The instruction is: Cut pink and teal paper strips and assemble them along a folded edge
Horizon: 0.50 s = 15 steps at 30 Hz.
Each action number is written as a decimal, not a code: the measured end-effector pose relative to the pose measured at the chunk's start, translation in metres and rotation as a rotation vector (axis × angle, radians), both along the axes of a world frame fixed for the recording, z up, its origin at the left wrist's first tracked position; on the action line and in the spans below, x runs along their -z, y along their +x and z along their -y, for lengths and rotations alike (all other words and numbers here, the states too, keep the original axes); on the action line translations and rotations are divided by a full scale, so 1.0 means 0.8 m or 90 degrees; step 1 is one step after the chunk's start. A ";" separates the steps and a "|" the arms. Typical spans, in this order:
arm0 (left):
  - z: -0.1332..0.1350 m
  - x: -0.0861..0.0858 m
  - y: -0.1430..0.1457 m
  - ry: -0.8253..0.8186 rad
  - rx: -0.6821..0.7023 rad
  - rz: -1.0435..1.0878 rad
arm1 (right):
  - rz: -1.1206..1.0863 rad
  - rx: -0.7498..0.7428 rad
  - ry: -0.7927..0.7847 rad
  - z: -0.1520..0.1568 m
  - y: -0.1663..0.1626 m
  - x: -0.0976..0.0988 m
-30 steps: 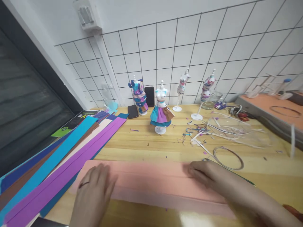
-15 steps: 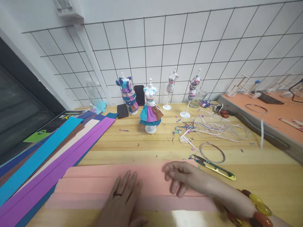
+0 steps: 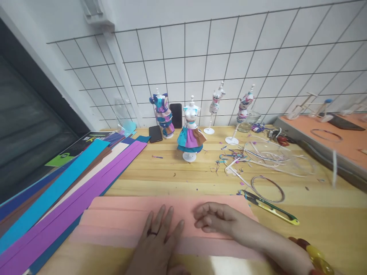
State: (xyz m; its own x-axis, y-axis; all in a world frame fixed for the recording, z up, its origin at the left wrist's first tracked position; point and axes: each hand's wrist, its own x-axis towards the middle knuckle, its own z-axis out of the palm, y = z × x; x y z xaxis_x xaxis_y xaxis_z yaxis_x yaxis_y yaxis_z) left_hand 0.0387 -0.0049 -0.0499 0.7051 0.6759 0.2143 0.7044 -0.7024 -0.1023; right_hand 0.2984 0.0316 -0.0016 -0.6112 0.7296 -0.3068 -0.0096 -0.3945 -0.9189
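Observation:
A wide pink sheet of folded crepe paper (image 3: 114,217) lies across the front of the wooden table, with creases running along its length. My left hand (image 3: 157,241), a dark ring on one finger, rests flat on it with fingers spread. Just to the right, my right hand (image 3: 219,220) is over the same sheet, fingers loosely curled and nothing visible in them. Beyond my right hand lie yellow-and-green thread snips (image 3: 272,208). A small white dress form (image 3: 191,114) in a blue, purple and brown skirt stands behind the paper.
Coloured paper strips (image 3: 94,183) are piled at the left. More small dress forms (image 3: 217,101) stand near the tiled wall, beside phones (image 3: 155,134) and a glass jar (image 3: 249,122). Scraps, a wire coil (image 3: 268,189) and an orange-topped surface (image 3: 341,131) are at the right.
The view has swung slightly left, so things appear further right. My right hand has come closer to my left hand, its fingers more curled. My left hand's fingers have spread wider.

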 end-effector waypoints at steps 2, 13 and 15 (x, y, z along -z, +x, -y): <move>0.002 -0.002 -0.001 -0.039 -0.020 -0.008 | -0.014 0.018 -0.050 -0.001 0.000 0.007; 0.003 -0.018 -0.108 -0.072 -0.351 -0.015 | 0.022 -0.029 -0.038 -0.004 0.006 0.014; 0.000 -0.014 -0.135 -0.072 -0.430 -0.007 | 0.016 -0.024 -0.037 -0.004 0.006 0.016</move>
State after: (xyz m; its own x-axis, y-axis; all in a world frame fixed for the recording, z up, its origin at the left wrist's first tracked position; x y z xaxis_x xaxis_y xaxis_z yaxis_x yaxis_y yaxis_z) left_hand -0.0696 -0.0050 -0.0385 0.1226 0.9861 0.1119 0.9912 -0.1160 -0.0636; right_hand 0.3033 0.0345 -0.0143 -0.6301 0.6864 -0.3631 0.0289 -0.4466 -0.8943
